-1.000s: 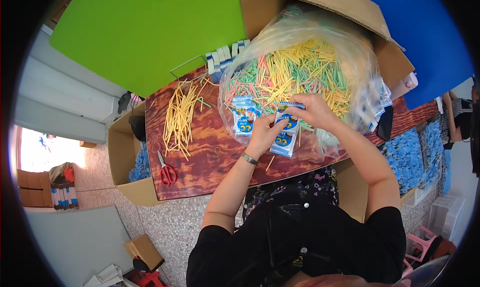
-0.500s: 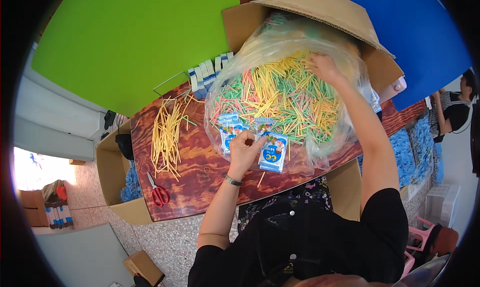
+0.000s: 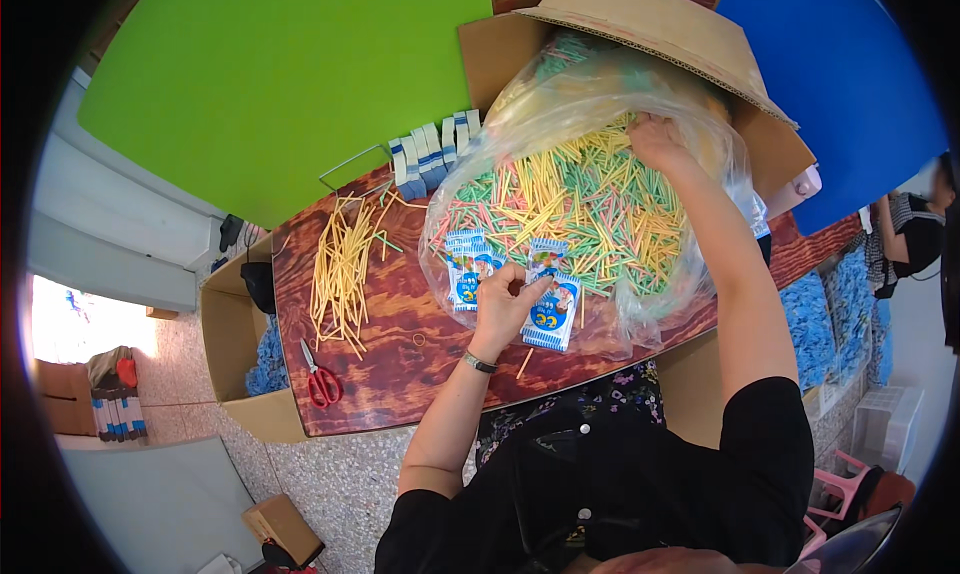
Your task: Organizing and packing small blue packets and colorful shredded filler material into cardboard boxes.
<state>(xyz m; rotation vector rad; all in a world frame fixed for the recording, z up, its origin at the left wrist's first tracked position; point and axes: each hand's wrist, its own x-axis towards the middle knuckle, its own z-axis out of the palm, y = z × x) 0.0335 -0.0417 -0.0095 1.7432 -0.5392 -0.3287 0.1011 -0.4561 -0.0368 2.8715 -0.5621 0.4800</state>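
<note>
Just below centre, the left hand (image 3: pixel 499 308) pinches a blue-and-white packet (image 3: pixel 553 320), where light pressure should avoid creases; upper right of centre, the right hand (image 3: pixel 657 143) meets coloured sticks (image 3: pixel 548 192), its grasp unclear

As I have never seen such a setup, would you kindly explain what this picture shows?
There is no machine here: a person works with two bare hands, seen from above by a wide camera worn on the head, which bends straight edges. On the patterned table lie red-handled scissors, a loose pile of yellow sticks and a clear plastic bag full of coloured sticks. The left hand pinches a blue-and-white packet. The right hand is at the far side of the sticks in the bag; its fingertips are hard to see.
</note>
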